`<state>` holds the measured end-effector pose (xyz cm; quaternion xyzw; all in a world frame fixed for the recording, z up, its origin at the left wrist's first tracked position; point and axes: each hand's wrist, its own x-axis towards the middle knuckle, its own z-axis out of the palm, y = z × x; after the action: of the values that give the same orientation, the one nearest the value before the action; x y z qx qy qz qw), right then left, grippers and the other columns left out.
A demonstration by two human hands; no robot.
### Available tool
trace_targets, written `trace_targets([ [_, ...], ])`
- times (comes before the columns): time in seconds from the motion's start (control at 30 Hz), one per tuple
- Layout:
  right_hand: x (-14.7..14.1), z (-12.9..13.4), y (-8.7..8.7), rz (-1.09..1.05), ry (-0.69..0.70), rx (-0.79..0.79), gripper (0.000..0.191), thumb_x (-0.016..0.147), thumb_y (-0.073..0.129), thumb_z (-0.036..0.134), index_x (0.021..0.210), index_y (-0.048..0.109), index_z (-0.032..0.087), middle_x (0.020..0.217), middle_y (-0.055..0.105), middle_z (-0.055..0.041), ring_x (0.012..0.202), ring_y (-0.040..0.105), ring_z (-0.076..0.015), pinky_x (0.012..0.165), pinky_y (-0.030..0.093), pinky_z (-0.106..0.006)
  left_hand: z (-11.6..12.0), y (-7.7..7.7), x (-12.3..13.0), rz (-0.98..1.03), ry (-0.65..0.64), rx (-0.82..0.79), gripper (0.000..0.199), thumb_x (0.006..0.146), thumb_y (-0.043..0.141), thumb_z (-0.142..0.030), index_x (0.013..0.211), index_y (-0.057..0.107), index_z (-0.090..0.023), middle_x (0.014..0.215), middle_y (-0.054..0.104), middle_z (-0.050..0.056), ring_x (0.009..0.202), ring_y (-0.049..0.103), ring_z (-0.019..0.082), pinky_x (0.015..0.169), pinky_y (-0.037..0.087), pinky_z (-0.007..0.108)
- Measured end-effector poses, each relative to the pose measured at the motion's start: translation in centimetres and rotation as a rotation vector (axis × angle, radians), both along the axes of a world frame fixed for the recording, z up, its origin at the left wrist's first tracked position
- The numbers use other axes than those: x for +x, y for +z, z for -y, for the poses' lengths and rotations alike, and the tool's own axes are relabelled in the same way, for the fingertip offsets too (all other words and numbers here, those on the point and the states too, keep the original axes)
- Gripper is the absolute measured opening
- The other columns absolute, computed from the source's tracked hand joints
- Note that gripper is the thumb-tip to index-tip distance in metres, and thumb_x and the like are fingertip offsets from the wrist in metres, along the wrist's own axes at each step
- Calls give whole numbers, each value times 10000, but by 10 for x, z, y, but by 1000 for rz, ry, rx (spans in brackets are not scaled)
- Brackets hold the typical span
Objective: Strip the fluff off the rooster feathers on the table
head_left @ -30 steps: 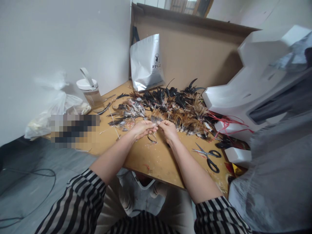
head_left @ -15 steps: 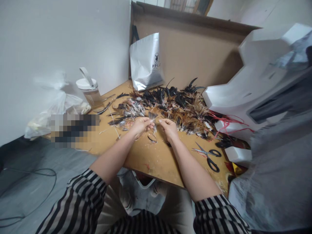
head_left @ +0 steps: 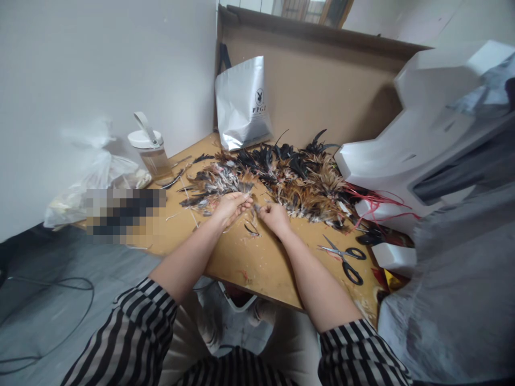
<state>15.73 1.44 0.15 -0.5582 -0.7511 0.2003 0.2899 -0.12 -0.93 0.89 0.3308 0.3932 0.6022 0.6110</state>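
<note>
A yellowish wooden table (head_left: 237, 262) is filling the corner beside a pale wall (head_left: 100, 64), and a tall sheet of cardboard (head_left: 325, 91) is standing behind it, perhaps serving to keep light stuff from drifting off the back. A silver bag (head_left: 241, 107) is leaning against that corner. Brown and black clumps of feathers (head_left: 298, 198) are lying in rows across the back of the table, seemingly spread this way so each clump is staying apart and easy to reach.

Over the front middle of the table, the left hand (head_left: 232, 209) is gripping a small tuft of feathers (head_left: 245, 190) between thumb and fingers, the plumes pointing away from the person; a low grip like this is probably sparing them from being crushed. Just beside it, the right hand (head_left: 276, 219) is keeping its fingers closed, apparently pinching a grey wisp (head_left: 256, 206) at the tips.

Scissors (head_left: 343, 254) are lying slightly open near the right forearm, likely for handiness. Red strings (head_left: 376, 201) are trailing over white foam (head_left: 364, 158), and a lidded cup (head_left: 156, 162) is standing well apart on the left, presumably out of the way.
</note>
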Motion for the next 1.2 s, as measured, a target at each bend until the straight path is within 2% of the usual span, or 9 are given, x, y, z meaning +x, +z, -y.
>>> trace_targets([
  [0.23,6,-7,0,-678,-35,-331,146,588,595,286,631,601,147,427,539,32,352,389,-65,387,287,-191,-2,-2,0,51,-49,-12,82,711,642,-155,687,615,-81,655,643,58,514,555,42,460,409,112],
  [0.47,3,-3,11,-1022,14,-496,209,478,690,212,635,563,156,497,593,14,473,534,-92,435,375,-181,-1,-3,0,44,-116,-54,61,731,618,-126,735,637,-68,698,663,81,545,588,57,480,437,113],
  [0.7,0,2,17,-1057,140,-508,222,492,712,213,688,626,153,574,622,8,511,530,-83,453,358,-180,-1,-4,2,31,-159,-86,61,712,638,-112,739,646,-57,698,660,82,533,586,53,472,444,105],
  [0.93,-6,6,16,-1072,109,-535,225,484,736,262,638,618,148,556,609,10,513,523,-84,456,331,-182,0,-7,4,35,-176,-84,92,677,673,-118,738,640,-58,691,652,75,552,601,73,479,456,118],
  [1.2,-8,8,16,-1045,63,-483,238,491,735,292,589,564,160,510,572,31,481,495,-80,455,318,-190,2,-6,5,-9,-168,-80,120,661,694,-156,722,624,-80,686,650,62,541,599,74,467,445,130],
])
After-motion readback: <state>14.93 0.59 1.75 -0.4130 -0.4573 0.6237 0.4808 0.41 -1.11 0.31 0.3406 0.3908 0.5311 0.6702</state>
